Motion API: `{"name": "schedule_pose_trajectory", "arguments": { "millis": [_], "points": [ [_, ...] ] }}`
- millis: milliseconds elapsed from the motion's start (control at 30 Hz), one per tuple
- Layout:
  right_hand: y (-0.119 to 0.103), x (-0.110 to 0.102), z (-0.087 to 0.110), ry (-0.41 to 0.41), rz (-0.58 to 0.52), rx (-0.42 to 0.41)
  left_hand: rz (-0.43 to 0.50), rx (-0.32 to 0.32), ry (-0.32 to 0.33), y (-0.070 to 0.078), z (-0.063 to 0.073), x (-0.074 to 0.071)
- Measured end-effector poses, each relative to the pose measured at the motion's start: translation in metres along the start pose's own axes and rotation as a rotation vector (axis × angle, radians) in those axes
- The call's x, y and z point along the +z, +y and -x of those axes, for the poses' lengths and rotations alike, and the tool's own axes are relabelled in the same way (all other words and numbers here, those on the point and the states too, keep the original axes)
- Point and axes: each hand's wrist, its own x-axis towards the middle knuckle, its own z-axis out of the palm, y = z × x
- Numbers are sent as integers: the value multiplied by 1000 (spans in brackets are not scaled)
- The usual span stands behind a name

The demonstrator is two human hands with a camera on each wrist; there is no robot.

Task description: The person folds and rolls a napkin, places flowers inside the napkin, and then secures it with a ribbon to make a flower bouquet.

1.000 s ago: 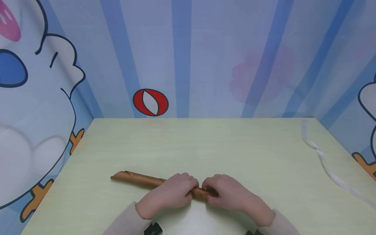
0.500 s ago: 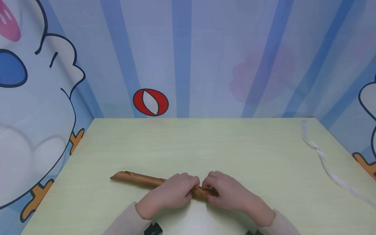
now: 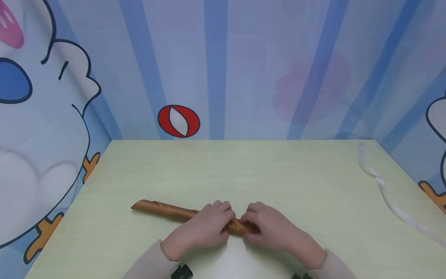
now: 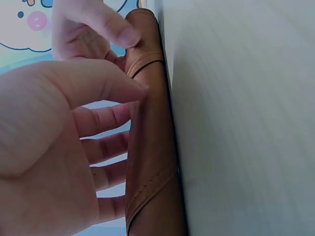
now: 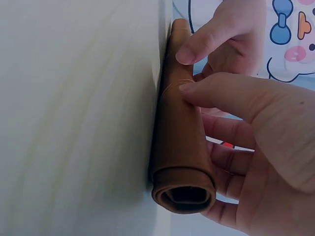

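A rolled-up piece of brown leather [image 3: 165,209] with stitched edges lies slantwise across the pale table, its far end pointing left. Around its middle, my left hand [image 3: 205,226] has the thumb on the near side and the fingers on the far side. Close beside it, my right hand [image 3: 273,228] grips the roll near its right end in the same way. In the left wrist view, diagonal seams wind along the leather roll [image 4: 152,123]. The right wrist view shows the hollow, layered end of the roll [image 5: 182,132]. In the head view, the hands partly cover it.
A twisted white strip [image 3: 390,203] runs along the right side of the table [image 3: 244,170]. Behind and at both sides stand blue-striped walls [image 3: 244,69] with cartoon prints. Dark wrist straps [image 3: 182,272] show at the bottom edge.
The roll's left part has shifted slightly away from me, turning a little. Both hands keep their grip, their fingers moving slightly with it.
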Motion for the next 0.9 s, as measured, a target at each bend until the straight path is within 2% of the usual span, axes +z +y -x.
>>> {"name": "schedule_pose_trajectory", "arguments": {
  "millis": [133,333,567,900],
  "points": [
    [0,-1,0,-30,6,28,-33,6,7,0,0,0],
    [0,0,-1,-39,-11,26,-53,7,6,1,0,-2],
    [0,1,-1,-29,-43,15,-38,20,8,1,1,-3],
    [1,2,-1,-2,-30,-16,2,23,-13,1,1,-3]
  ]
}}
